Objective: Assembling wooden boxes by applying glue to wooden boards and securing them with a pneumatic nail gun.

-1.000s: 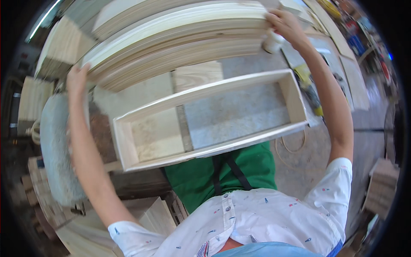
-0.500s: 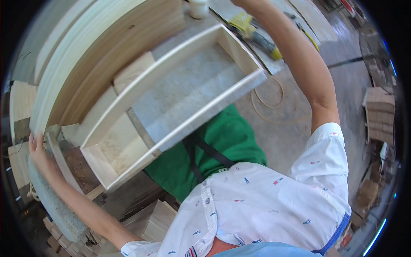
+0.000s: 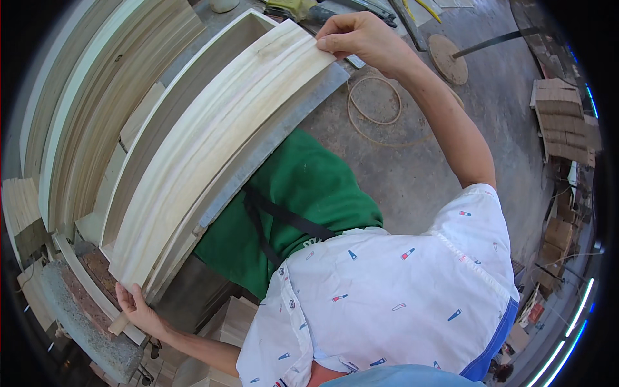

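A pale, grained wooden board (image 3: pixel 219 151) spans lengthwise over an open rectangular wooden frame (image 3: pixel 164 126), covering much of it. My right hand (image 3: pixel 364 42) pinches the board's far right end between thumb and fingers. At the near left end my left hand (image 3: pixel 140 313) grips the other corner, its thumb and fingers closed on the edge. The frame's far side wall shows beyond the board; its near side is mostly hidden. Beneath them a grey flat surface (image 3: pixel 284 122) sticks out along the near edge, above the green cloth (image 3: pixel 316 187) over my lap.
Long boards (image 3: pixel 119 80) stand stacked beyond the frame. A yellow-green power tool (image 3: pixel 288 9) lies at the far edge. To the right are a looped hose (image 3: pixel 377 122) on the floor, a round base (image 3: pixel 448 61) with a rod, and stacked wood pieces (image 3: pixel 564 119). A rough grey slab (image 3: pixel 100 338) is at lower left.
The board now lies over the frame, which was uncovered before. My right hand has come back into view onto its far end; my left hand has moved nearer, from the stack side to its near end.
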`<state>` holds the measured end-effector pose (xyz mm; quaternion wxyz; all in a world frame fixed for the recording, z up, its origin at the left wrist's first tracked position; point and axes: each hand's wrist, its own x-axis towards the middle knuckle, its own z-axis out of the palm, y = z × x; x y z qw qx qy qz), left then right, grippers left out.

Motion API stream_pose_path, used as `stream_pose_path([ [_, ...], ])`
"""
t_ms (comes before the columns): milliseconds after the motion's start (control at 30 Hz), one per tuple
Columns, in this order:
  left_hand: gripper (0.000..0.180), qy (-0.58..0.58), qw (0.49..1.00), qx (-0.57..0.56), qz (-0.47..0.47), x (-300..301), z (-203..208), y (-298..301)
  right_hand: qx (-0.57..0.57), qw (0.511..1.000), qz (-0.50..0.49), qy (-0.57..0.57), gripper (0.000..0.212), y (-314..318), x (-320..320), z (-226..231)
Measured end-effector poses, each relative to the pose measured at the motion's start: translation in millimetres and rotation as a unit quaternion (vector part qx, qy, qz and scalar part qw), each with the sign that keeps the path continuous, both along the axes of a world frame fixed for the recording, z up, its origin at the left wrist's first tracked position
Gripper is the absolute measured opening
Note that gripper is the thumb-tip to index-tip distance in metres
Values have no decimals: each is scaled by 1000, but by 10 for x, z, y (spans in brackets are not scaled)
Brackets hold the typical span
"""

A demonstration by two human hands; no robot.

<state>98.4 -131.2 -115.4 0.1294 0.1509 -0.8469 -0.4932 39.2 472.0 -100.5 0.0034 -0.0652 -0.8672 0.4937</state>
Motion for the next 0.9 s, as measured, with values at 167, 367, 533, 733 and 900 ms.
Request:
stream_pose_path([
  [167,49,-5,1000,-21,14,-52,-10,89,-19,998,-23,-53,19,-47,-35,96],
  [367,48,-5,1000,-16,13,-32,95,229,34,999,-18,-33,20,-9,-48,117],
  [533,45,35,997,-10,61,-116,517,325,7,998,-38,50,22,-52,-266,544],
  [733,45,155,987,-41,21,-1120,1116,-60,-41,985,1,169,22,-308,-1248,1055],
  [900,47,143,989,14,-32,-2375,1056,-709,-49,992,-4,120,22,-675,-2188,1063],
])
